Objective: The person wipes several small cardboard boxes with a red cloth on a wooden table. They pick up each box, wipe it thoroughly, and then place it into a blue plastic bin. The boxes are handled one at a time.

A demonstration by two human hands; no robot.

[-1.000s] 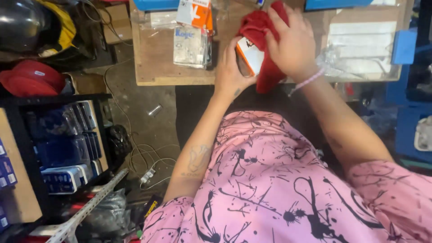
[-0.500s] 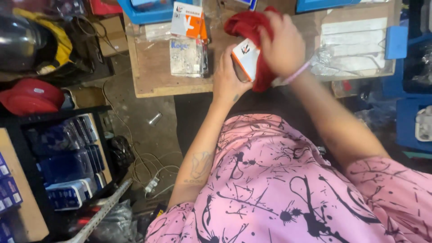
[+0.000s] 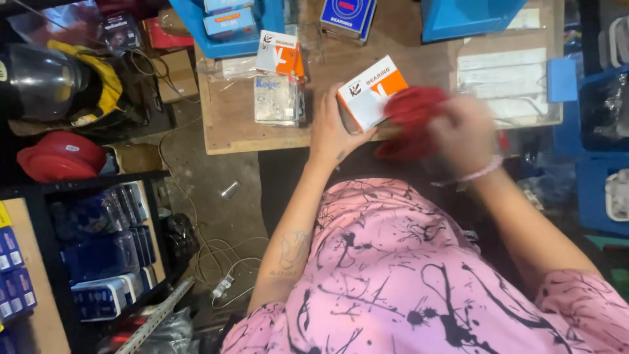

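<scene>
White-and-orange carton (image 3: 371, 92), a small flat box, is sitting tilted in the left hand (image 3: 333, 128), whose fingers are wrapping its lower edge and clamping it just above the near edge of the wooden table (image 3: 229, 124). Against the box's right end a red cloth (image 3: 414, 118) is pressing, and the right hand (image 3: 462, 128) is bunching that cloth in a closed grip (the hand is blurred, so its single fingers are hard to make out). A pink band (image 3: 481, 173) is circling the right wrist, and both forearms are reaching forward out of a pink shirt with black splashes (image 3: 406, 282). On the table, just left of the held box, a second white-and-orange box (image 3: 278, 54) is leaning above a clear plastic packet (image 3: 278, 98); farther back a blue box (image 3: 347, 16) is lying, and a blue tray (image 3: 190, 19) is holding pale blue cartons (image 3: 229, 23). To the right, a clear sheet over white paper (image 3: 508, 78) is covering part of the tabletop. On the floor at the left, a red cap (image 3: 62, 156) is resting below a dark helmet with a yellow rim (image 3: 52, 82), and a black rack (image 3: 46, 216) is holding rows of blue boxes (image 3: 105, 262).
</scene>
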